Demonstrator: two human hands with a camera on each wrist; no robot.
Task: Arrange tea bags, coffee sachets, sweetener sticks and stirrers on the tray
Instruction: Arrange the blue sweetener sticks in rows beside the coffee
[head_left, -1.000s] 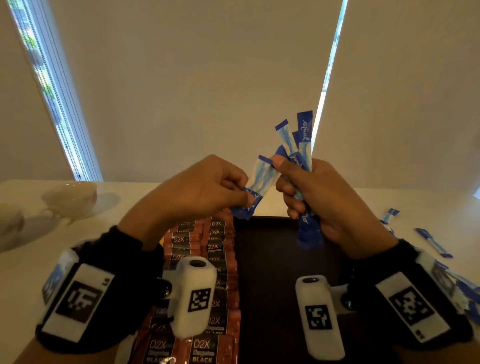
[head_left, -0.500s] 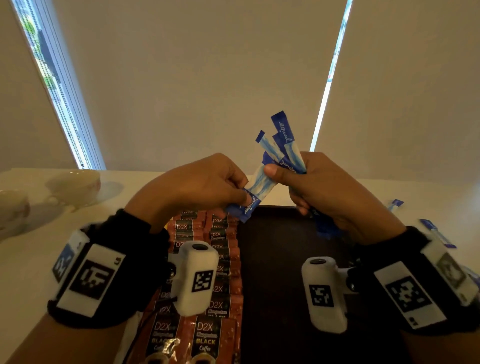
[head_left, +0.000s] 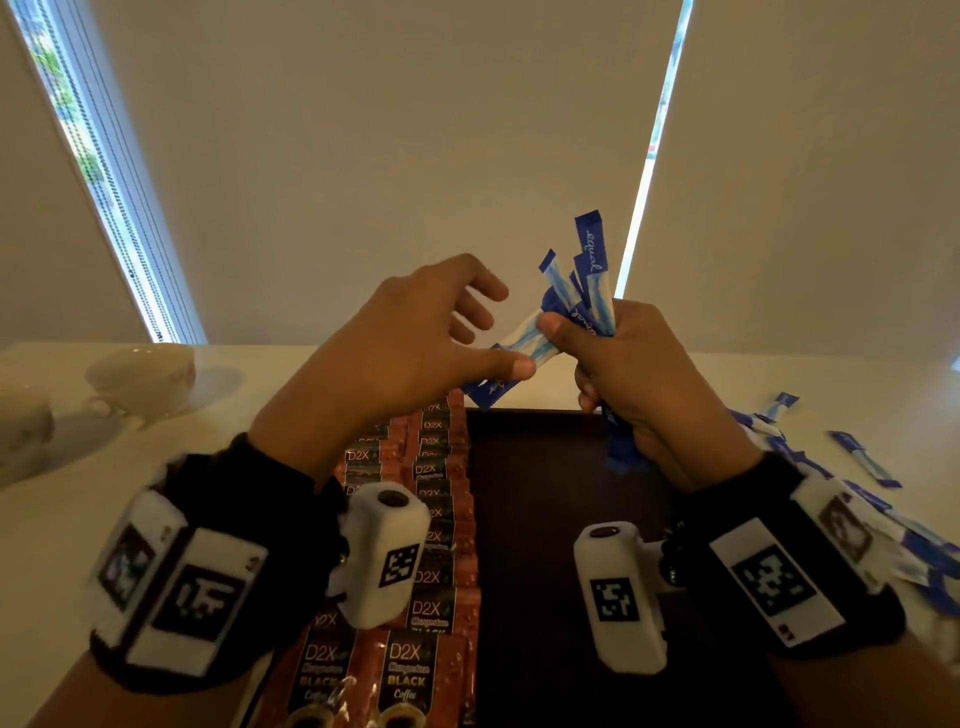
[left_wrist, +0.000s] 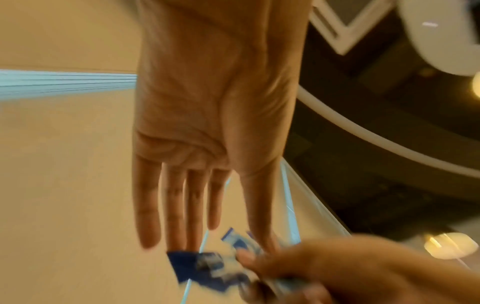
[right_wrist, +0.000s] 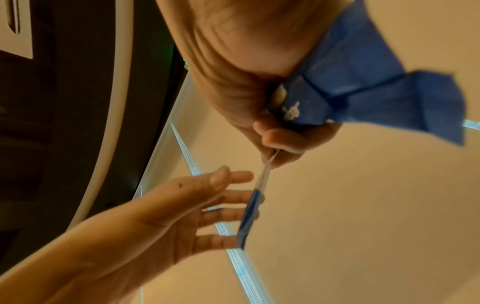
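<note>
Here left fingers (head_left: 480, 306) spread; right hand (head_left: 628, 374) grips sticks (head_left: 589, 280).

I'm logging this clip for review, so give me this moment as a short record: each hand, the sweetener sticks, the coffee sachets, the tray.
left hand: fingers spread, gripping nothing, next to one stick
right hand: grips a bunch of sweetener sticks
outermost stick: juts from the bunch toward the left hand
coffee sachets: overlapping rows on the left part of the tray
tray: dark, right part bare
loose sticks: on the table right of the tray
</note>
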